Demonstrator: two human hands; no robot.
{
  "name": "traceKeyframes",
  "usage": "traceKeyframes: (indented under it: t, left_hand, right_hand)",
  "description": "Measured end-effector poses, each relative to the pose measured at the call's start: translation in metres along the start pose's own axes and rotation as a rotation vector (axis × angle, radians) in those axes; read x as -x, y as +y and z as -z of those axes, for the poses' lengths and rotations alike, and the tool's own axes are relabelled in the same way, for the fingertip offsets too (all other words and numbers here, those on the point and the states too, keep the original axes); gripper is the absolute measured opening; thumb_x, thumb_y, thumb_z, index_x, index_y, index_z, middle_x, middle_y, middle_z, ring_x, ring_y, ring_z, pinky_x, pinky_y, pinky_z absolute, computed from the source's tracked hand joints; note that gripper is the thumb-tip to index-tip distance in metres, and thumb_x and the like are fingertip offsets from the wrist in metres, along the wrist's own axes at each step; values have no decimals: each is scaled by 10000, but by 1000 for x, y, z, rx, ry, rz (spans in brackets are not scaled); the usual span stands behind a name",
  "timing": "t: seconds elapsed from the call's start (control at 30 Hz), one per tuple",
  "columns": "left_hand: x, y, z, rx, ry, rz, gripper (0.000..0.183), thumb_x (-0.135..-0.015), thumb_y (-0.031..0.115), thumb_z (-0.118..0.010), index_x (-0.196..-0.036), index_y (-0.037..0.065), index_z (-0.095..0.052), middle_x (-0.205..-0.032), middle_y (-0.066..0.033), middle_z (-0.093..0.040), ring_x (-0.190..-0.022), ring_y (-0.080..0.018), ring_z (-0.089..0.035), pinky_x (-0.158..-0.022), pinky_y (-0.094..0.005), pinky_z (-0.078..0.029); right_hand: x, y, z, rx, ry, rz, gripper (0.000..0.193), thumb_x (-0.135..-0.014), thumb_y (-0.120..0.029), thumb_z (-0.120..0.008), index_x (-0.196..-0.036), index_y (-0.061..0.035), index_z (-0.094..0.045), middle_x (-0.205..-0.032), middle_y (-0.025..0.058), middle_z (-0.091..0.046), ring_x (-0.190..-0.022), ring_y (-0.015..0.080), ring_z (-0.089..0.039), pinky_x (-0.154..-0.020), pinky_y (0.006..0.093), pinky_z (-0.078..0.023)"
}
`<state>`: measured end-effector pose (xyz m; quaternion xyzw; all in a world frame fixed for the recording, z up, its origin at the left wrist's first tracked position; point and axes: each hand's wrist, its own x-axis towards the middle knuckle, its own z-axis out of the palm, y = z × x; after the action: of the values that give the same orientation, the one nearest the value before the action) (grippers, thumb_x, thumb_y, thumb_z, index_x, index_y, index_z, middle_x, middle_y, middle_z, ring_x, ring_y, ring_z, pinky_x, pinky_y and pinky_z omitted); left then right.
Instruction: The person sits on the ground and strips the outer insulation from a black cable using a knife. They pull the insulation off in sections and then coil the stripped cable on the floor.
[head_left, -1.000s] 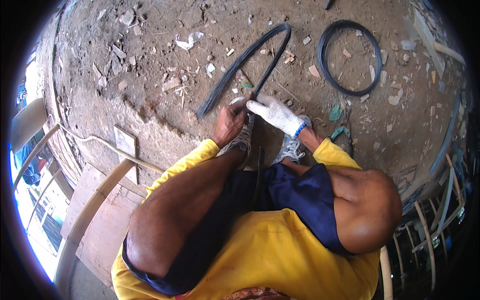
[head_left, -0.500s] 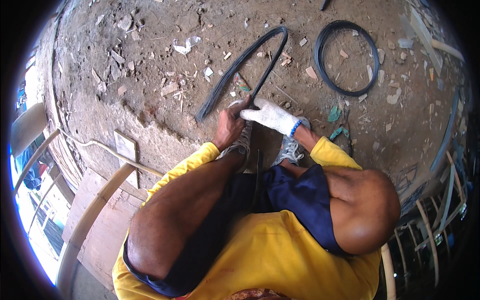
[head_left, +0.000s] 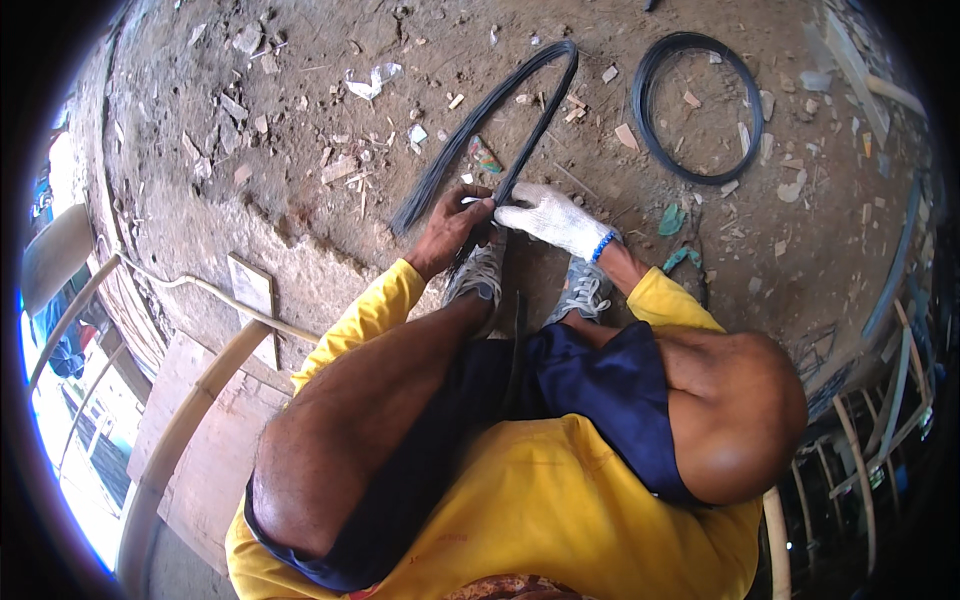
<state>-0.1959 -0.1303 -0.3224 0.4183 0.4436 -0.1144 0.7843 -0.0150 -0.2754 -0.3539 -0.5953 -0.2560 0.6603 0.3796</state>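
A bundle of thin dark wire (head_left: 530, 140), bent into a narrow hairpin, stretches over the ground in front of my shoes. Its right leg runs down to my two hands, while the loose cut ends of the left leg fan out on the dirt. My bare left hand (head_left: 455, 228) is closed at that right leg, thumb and forefinger pinched near the strands. My right hand (head_left: 555, 222), in a white knitted glove with a blue cuff, grips the same leg from the other side. Some wire ends hang below the left hand, by my left shoe (head_left: 478, 280).
A round coil of the same wire (head_left: 640, 110) lies on the ground at the right. Wood chips, stones and a white plastic scrap (head_left: 372, 82) litter the dirt. Bamboo poles (head_left: 200, 400) and a wooden board (head_left: 215, 470) stand at the left, with more bamboo at the right.
My hands have drawn slightly apart along the wire, and the left thumb and forefinger now form a visible pinch. The bundle's bend has shifted a little away from me.
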Motion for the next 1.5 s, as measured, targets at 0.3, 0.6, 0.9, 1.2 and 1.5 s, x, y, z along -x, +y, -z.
traceKeyframes:
  t: [0.3,0.6,0.9,1.2,1.5]
  left_hand:
    - [-6,9,4,-24,-17,78,297,-1009,237,-766,-1182,4,-704,-928,-53,-734,-799,-121,-690,-744,-275,-568]
    - [-11,-7,-6,200,38,95,256,-983,195,-791,-1124,-6,-717,-936,-49,-729,-778,-114,-670,-724,-267,-550]
    - [-4,-10,-16,58,146,-13,309,-983,262,-805,-1078,-15,-705,-901,-45,-722,-756,-101,-643,-706,-255,-514]
    - [-9,-7,-17,-7,136,42,309,-1008,267,-761,-1096,-24,-704,-853,-3,-658,-706,-81,-564,-650,-263,-463]
    - [-9,-3,-14,-25,67,61,257,-1023,260,-712,-1013,6,-678,-828,8,-598,-688,-92,-519,-623,-272,-427]
  right_hand:
    - [-1,15,1,256,135,145,230,-972,-235,-754,-1090,-38,-771,-995,119,-773,-910,224,-730,-822,374,-573]
    - [-1,18,-6,230,236,195,210,-959,-255,-730,-1013,-58,-780,-1004,165,-762,-972,344,-739,-847,438,-570]
    - [-1,16,-6,230,220,187,230,-985,-260,-679,-1000,-49,-767,-981,176,-747,-933,371,-718,-825,449,-553]
    - [-6,10,3,-158,42,-246,189,-1030,-192,-675,-1007,-14,-734,-834,17,-685,-692,130,-658,-593,331,-522]
    - [1,14,4,511,281,667,106,-909,-132,-756,-1010,-152,-733,-980,96,-701,-915,306,-715,-787,391,-582]
